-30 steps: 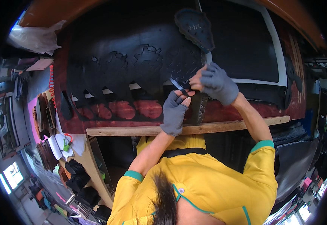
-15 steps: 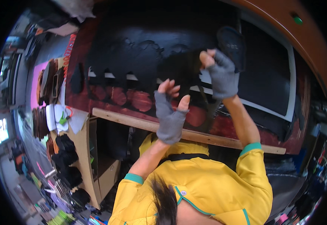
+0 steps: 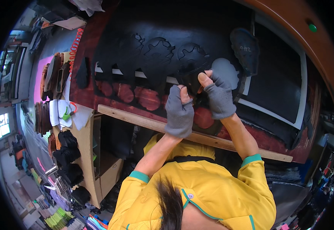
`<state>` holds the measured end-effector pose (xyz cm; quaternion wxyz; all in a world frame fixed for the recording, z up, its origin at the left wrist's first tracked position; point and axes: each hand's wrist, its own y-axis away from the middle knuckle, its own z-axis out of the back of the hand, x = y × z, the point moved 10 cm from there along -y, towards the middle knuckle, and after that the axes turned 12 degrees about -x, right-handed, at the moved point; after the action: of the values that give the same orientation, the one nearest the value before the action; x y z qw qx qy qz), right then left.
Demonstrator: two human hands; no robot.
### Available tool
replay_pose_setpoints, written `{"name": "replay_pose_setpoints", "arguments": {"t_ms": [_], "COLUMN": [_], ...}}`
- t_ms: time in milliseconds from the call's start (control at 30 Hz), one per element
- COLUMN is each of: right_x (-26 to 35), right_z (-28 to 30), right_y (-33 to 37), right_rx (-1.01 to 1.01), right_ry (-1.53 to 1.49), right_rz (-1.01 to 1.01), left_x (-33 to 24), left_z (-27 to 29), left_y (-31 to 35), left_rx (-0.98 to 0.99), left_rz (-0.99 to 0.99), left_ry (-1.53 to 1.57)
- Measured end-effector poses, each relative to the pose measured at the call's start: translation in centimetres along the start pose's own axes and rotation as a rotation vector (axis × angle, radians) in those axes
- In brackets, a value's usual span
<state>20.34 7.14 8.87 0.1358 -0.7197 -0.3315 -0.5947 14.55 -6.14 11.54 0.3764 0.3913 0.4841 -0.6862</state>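
Note:
A black sheet [image 3: 136, 42] of leather-like material lies on the work table, with several curved shapes cut into it. My left hand [image 3: 180, 109], in a grey fingerless glove, is closed at the sheet's near edge. My right hand [image 3: 218, 92], gloved the same way, is close beside it with thumb and fingers pinched. Both grip a dark piece of the black material [image 3: 190, 82] between them; its full outline is hidden. Just beyond my right hand a rounded grey patch [image 3: 225, 73] shows through an opening. Right of it lies a dark shaped cutting die [image 3: 245, 51] with pale markings.
A wooden strip [image 3: 136, 119] runs along the front edge of the dark red table [image 3: 84, 92]. A black panel with a white border [image 3: 276, 73] lies at the right, under an orange machine beam [image 3: 289, 15]. Stacked brown and black pieces [image 3: 54, 80] stand at the left.
My left hand has gone from spread fingers to closed. My right hand has come down and left, toward it. Both now hold the dark piece, and the grey patch has come into sight.

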Motion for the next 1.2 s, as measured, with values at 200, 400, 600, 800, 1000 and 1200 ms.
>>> {"name": "replay_pose_setpoints", "arguments": {"t_ms": [200,400,600,800,1000,1200], "right_x": [-0.9,2.1,5.6,2.1,12.0,6.3], "right_z": [6.3,6.0,-1.8,1.1,0.7,-5.1], "right_y": [-3.5,-2.7,4.3,2.9,-1.2,1.3], "right_rx": [-0.420,-0.322,0.169,0.084,0.085,0.594], "right_ry": [-0.350,-0.001,0.322,0.407,0.133,0.714], "right_rz": [-0.061,0.186,0.677,0.465,1.040,1.271], "left_x": [5.6,4.1,0.0,1.4,8.3,11.2], "left_z": [1.5,1.1,-1.0,0.9,1.7,-1.9], "left_y": [0.4,1.1,1.3,4.1,5.7,6.2], "left_rx": [-0.118,0.029,0.193,0.372,0.193,0.141], "left_rz": [0.615,0.529,0.214,0.309,0.801,0.971], "left_ry": [0.464,0.501,0.351,0.373,0.441,0.465]}}
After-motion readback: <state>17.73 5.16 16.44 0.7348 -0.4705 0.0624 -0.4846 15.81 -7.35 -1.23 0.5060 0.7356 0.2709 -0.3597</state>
